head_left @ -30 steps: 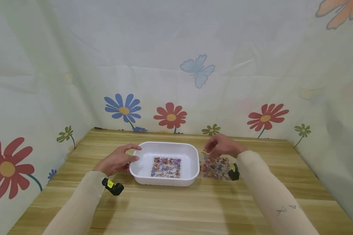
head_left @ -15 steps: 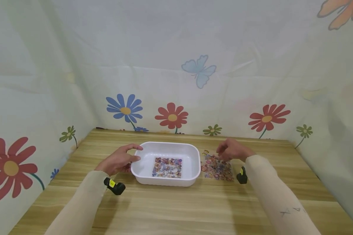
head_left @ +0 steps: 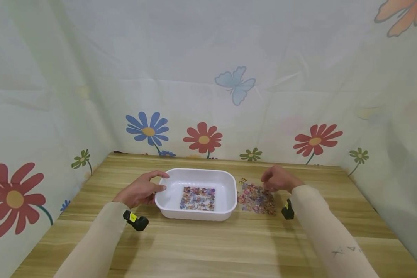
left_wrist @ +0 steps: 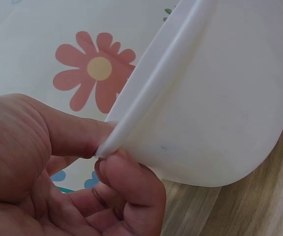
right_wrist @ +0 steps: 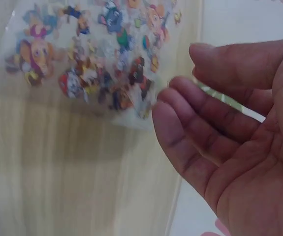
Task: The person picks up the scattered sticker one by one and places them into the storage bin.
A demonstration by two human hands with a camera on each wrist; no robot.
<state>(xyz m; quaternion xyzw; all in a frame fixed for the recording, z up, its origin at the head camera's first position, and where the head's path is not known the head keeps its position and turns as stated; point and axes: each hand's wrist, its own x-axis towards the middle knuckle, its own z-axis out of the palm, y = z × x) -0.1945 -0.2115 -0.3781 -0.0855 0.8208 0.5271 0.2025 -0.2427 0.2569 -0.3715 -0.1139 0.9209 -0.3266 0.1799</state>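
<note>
My left hand (head_left: pixel 139 191) pinches the left end of a white plastic tub (head_left: pixel 194 215). In the left wrist view, thumb and curled fingers sit on either side of the tub's rim (left_wrist: pixel 146 93). Flat inside the tub lies a clear sheet of small colourful cartoon stickers (head_left: pixel 197 199). To the tub's right, more clear cartoon sticker sheets (head_left: pixel 257 200) lie on the table. My right hand (head_left: pixel 278 179) hovers at their far right corner, fingers loosely bent. In the right wrist view, a gap parts the thumb from the fingers, with the sticker sheet (right_wrist: pixel 102 54) just beyond the fingertips.
The wood-grain table (head_left: pixel 194 247) carries the tub and sheets. A flower-printed curtain (head_left: pixel 180 96) hangs along the back and both sides. A small sticker-like piece (head_left: pixel 243 180) shows at the far left corner of the loose sheets.
My right hand has moved right across the loose sticker sheets, from their far left corner to their far right one. The left hand keeps its hold on the tub.
</note>
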